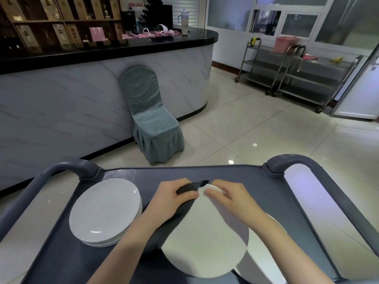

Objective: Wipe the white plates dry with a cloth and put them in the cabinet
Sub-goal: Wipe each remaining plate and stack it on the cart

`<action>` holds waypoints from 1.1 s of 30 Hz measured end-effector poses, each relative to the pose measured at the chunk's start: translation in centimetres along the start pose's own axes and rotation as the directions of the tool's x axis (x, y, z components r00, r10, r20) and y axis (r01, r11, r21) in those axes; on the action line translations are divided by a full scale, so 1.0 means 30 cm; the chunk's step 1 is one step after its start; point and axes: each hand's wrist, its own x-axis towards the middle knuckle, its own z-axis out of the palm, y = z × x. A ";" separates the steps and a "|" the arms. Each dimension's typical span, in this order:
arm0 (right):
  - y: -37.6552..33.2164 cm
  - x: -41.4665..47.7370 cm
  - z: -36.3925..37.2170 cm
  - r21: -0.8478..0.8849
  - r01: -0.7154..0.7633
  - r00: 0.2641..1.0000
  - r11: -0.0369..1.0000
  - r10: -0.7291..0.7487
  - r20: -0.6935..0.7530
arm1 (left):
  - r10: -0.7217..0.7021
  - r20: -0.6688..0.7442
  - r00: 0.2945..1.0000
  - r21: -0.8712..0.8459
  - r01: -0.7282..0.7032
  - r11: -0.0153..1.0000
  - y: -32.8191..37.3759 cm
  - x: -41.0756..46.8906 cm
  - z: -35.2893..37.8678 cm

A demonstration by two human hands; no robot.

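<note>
I hold one white plate (205, 240) tilted up over the grey cart (256, 177). My left hand (170, 196) grips a dark cloth (190, 187) against the plate's far left rim, and the cloth drapes down under my palm. My right hand (227, 194) pinches the plate's far edge, fingers curled over the rim. A stack of white plates (104, 212) lies on the cart to the left. Another white plate (264, 253) lies under my right forearm, mostly hidden.
The cart has raised rounded handles at left (67, 167) and right (297, 160). Beyond it stand a covered blue-grey chair (151, 124), a marble-fronted counter (82, 95) and steel trolleys (297, 74) at the far right on the tiled floor.
</note>
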 end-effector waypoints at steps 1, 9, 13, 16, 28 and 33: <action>0.001 -0.001 0.002 0.017 0.009 1.000 1.000 -0.008 -0.017 | -0.004 0.003 1.000 -0.010 0.004 1.000 0.002 0.000 0.003; 0.007 -0.046 0.023 0.482 -0.124 0.883 0.867 0.318 -0.346 | -0.334 -0.304 0.892 -0.221 0.275 0.936 -0.080 -0.065 0.026; 0.007 -0.040 0.019 0.361 -0.111 0.941 0.926 0.215 -0.262 | -0.152 -0.207 0.966 -0.043 0.146 0.988 -0.058 -0.019 -0.030; -0.006 -0.021 0.044 0.203 -0.066 0.991 0.977 0.088 -0.103 | -0.007 0.035 0.999 0.025 0.006 1.000 -0.021 0.006 -0.031; -0.021 -0.041 0.159 0.788 -0.026 0.691 0.615 0.581 -0.431 | -0.684 -0.359 0.635 -0.715 0.283 0.639 -0.047 -0.082 0.099; 0.029 -0.021 0.034 0.497 -0.133 0.899 0.858 0.316 -0.305 | -0.438 -0.456 0.775 -0.380 0.275 0.883 -0.070 -0.072 0.019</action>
